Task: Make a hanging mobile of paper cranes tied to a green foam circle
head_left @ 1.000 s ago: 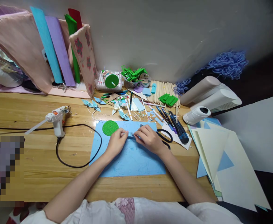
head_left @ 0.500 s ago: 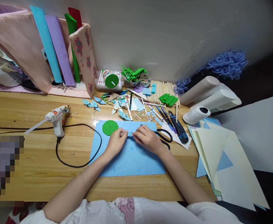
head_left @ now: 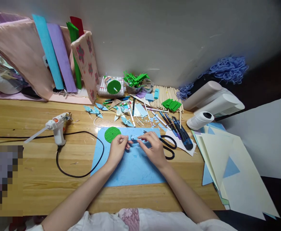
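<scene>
Pinching small light-blue paper piece point(head_left: 132, 138) at frame centre: left hand point(head_left: 117, 149). Right hand point(head_left: 154, 149) just beside, thumb and fingers parted; contact unclear. Blue sheet point(head_left: 130, 173) beneath. Green disc point(head_left: 111, 134) partly behind left hand; black-handled scissors point(head_left: 171, 148) partly behind right. Glue gun point(head_left: 58, 131), looping cord point(head_left: 78, 176) at left; folded paper cranes point(head_left: 98, 112), markers point(head_left: 131, 115) at upper centre.

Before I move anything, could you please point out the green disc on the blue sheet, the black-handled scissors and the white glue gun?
Green disc point(head_left: 112, 134): head view, near its middle.
Scissors point(head_left: 174, 148): head view, on a black handle loop.
Glue gun point(head_left: 59, 136): head view, on its white grip.
</scene>
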The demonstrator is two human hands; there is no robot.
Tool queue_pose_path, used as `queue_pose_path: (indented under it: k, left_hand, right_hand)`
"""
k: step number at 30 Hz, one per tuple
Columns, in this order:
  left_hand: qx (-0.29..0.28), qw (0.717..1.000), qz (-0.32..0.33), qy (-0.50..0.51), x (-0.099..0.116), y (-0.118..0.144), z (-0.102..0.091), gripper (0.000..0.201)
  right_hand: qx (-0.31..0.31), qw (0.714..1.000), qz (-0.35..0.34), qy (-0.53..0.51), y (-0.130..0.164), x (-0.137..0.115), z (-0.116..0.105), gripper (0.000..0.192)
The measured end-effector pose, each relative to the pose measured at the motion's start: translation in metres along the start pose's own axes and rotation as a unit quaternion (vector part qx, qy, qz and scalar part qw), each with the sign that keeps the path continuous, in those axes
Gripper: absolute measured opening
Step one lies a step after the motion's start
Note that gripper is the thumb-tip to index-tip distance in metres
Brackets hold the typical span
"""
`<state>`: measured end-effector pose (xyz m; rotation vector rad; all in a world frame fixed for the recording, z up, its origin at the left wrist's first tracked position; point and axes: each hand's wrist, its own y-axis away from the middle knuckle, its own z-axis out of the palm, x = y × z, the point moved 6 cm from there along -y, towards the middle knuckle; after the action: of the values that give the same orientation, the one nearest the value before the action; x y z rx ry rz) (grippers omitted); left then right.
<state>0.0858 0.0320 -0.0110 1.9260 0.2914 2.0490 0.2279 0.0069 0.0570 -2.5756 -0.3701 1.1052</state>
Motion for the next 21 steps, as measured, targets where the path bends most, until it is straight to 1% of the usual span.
queue_pose_path:
  k: [2, 4, 8, 13, 17, 21]
  left_hand:
    - [0.004, 0.999, -0.015, 0.035, -0.002, 0.000, 0.001, 0.036]
    - [0.000, 0.998, -0.028, 0.054, -0.003, 0.001, 0.002, 0.038]
    - [-0.004, 0.996, -0.041, 0.084, -0.004, 0.005, 0.006, 0.036]
    - [-0.023, 0.993, -0.050, 0.103, -0.006, 0.008, 0.013, 0.033]
    - [-0.041, 0.994, -0.042, 0.096, -0.008, 0.008, 0.017, 0.028]
    - [-0.059, 0.998, 0.006, 0.026, -0.003, 0.009, 0.017, 0.019]
  right_hand:
    - [0.030, 0.999, 0.039, -0.014, 0.003, -0.002, 0.002, 0.009]
    - [0.045, 0.997, 0.058, -0.010, 0.005, -0.003, 0.005, 0.010]
    - [0.052, 0.997, 0.063, -0.008, 0.005, -0.003, 0.010, 0.005]
    - [0.053, 0.996, 0.068, 0.003, 0.006, 0.000, 0.014, 0.008]
    - [0.050, 0.995, 0.081, -0.022, 0.006, 0.002, 0.015, 0.010]
    - [0.040, 0.996, 0.067, -0.049, 0.006, 0.004, 0.014, 0.012]
